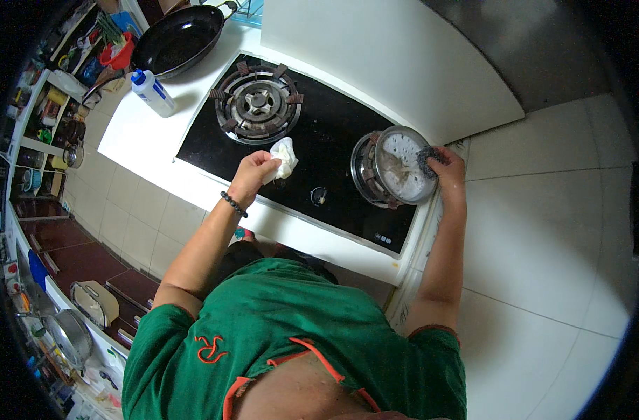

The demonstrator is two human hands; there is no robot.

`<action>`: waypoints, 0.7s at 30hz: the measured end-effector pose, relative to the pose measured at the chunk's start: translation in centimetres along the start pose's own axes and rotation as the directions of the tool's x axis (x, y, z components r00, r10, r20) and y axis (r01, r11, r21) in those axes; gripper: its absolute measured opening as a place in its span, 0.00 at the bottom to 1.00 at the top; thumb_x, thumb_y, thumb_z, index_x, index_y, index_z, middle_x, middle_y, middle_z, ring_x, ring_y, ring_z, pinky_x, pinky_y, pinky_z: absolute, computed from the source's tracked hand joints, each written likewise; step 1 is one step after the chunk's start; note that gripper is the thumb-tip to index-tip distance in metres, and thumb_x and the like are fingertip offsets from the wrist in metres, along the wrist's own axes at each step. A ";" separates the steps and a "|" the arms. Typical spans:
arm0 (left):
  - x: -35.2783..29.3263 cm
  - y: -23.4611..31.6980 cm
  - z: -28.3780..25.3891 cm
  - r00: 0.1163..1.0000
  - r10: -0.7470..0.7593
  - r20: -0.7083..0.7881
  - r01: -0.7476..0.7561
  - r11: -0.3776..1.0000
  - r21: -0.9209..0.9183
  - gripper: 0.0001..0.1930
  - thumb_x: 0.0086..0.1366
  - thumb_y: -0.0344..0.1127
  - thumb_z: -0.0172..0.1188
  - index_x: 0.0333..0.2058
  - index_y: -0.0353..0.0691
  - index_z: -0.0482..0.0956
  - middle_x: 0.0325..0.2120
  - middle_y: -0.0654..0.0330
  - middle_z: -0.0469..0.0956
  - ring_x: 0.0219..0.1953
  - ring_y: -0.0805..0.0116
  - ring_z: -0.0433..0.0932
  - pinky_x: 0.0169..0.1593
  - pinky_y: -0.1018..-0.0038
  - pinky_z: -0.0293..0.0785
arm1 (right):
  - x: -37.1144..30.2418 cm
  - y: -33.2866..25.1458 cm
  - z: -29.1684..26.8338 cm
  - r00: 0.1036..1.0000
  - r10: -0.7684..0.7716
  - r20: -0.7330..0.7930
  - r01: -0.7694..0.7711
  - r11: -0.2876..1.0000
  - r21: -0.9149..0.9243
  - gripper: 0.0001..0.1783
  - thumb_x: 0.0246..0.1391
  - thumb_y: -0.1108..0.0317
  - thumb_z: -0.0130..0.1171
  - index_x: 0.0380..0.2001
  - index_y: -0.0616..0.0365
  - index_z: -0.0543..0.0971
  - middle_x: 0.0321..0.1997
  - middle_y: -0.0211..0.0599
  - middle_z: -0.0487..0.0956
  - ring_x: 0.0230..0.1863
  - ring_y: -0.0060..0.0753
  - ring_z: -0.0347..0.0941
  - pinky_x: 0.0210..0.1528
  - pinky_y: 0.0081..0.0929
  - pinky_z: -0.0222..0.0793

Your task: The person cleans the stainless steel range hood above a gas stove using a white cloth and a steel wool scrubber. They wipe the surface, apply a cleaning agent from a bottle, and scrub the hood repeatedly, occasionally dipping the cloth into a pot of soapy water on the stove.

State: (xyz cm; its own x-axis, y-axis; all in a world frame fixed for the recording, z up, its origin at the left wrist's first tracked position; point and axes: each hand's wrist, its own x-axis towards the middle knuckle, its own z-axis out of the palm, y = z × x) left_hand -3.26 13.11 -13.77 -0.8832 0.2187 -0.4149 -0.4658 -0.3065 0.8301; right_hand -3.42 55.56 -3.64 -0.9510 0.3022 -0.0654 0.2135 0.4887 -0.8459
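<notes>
A crumpled white tissue (283, 159) is pinched in my left hand (251, 172), held above the black glass gas stove (318, 115) between its two burners. My right hand (448, 170) grips a dark grey steel wool scrubber (428, 161) at the right rim of a round metal bowl (393, 183). White suds and cloudy water fill that bowl, which sits on the right burner (365, 168). The left burner (258, 103), with its dark pan supports, has nothing on it. A control knob (318, 196) is near the stove's front edge.
A white bottle with a blue cap (153, 95) stands on the white counter (134, 136), left of the stove. Behind it lies a black wok (179, 42). A white panel (382, 52) rises behind the stove. Crowded shelves (50, 126) line the far left.
</notes>
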 end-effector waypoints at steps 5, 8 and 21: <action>0.3 0.3 1.1 1.000 -0.001 0.031 0.000 0.999 0.038 0.05 0.59 0.31 0.61 0.29 0.40 0.74 0.24 0.68 0.75 0.25 0.81 0.71 0.30 0.85 0.67 | -1.5 -3.6 0.1 0.999 -0.021 -0.034 0.019 0.999 -0.038 0.16 0.45 0.78 0.59 0.41 0.65 0.78 0.36 0.36 0.80 0.36 0.27 0.74 0.44 0.22 0.68; 0.3 0.4 1.6 0.999 0.001 0.033 -0.002 0.999 0.035 0.05 0.58 0.31 0.62 0.29 0.40 0.74 0.24 0.68 0.75 0.25 0.82 0.72 0.30 0.85 0.67 | -2.1 -5.2 -0.1 0.996 -0.053 -0.072 0.047 0.996 -0.078 0.15 0.45 0.77 0.59 0.41 0.64 0.78 0.36 0.36 0.80 0.36 0.27 0.74 0.44 0.22 0.68; -0.1 0.8 3.3 0.990 -0.061 0.124 0.042 0.988 0.150 0.05 0.60 0.31 0.61 0.30 0.39 0.74 0.26 0.68 0.75 0.27 0.81 0.73 0.33 0.83 0.68 | -1.2 4.0 4.9 0.962 -0.144 -0.231 0.016 0.876 -0.481 0.13 0.45 0.72 0.61 0.37 0.61 0.80 0.39 0.48 0.79 0.41 0.47 0.76 0.46 0.34 0.70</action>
State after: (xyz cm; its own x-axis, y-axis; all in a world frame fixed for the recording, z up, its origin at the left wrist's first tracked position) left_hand -3.38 15.94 -11.88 -0.8395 0.3498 -0.4157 -0.4895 -0.1548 0.8582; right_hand -2.54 53.10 -9.52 -0.8940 0.4097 0.1816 0.2799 0.8269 -0.4878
